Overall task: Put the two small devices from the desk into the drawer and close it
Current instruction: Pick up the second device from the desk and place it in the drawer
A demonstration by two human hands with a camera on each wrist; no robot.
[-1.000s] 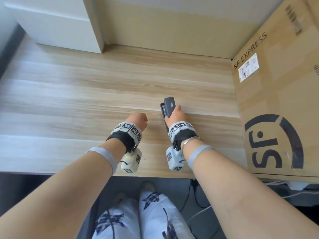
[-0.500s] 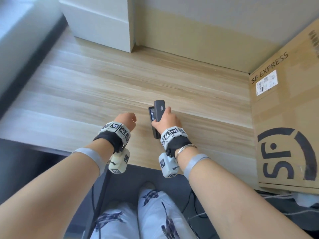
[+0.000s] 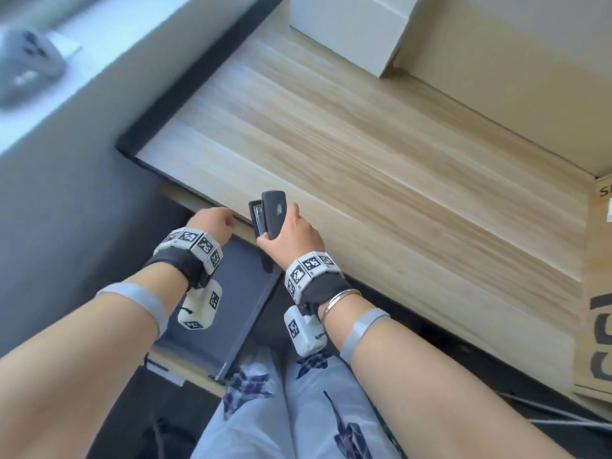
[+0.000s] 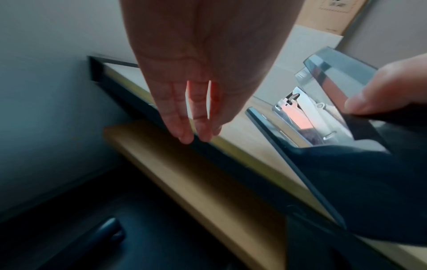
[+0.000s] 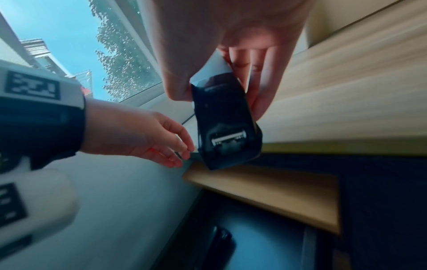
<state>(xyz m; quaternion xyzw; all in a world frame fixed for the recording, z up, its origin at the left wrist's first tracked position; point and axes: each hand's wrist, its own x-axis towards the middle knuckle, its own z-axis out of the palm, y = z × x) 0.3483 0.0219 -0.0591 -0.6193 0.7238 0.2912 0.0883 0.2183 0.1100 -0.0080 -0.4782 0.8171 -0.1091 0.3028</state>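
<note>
My right hand (image 3: 281, 223) grips a black stapler-like device (image 3: 272, 208) upright at the wooden desk's (image 3: 397, 160) front edge; its metal inside (image 4: 307, 117) and rear end (image 5: 225, 127) show in the wrist views. My left hand (image 3: 217, 220) is empty, fingers (image 4: 184, 131) straight, their tips touching the desk's dark edge just left of the device. Below both hands the drawer (image 3: 238, 293) stands open, dark inside. A dark rounded object (image 4: 108, 230) lies in it, also in the right wrist view (image 5: 220, 239).
A white box (image 3: 347, 28) stands at the desk's back. A cardboard parcel (image 3: 601, 293) fills the right end. A windowsill with a grey object (image 3: 26, 64) runs along the left. My legs (image 3: 298, 409) are under the desk, and cables (image 3: 563, 422) lie on the floor.
The view has swung left and down. Both hands have come back to the desk's front edge over the open drawer, the right still holding the device.
</note>
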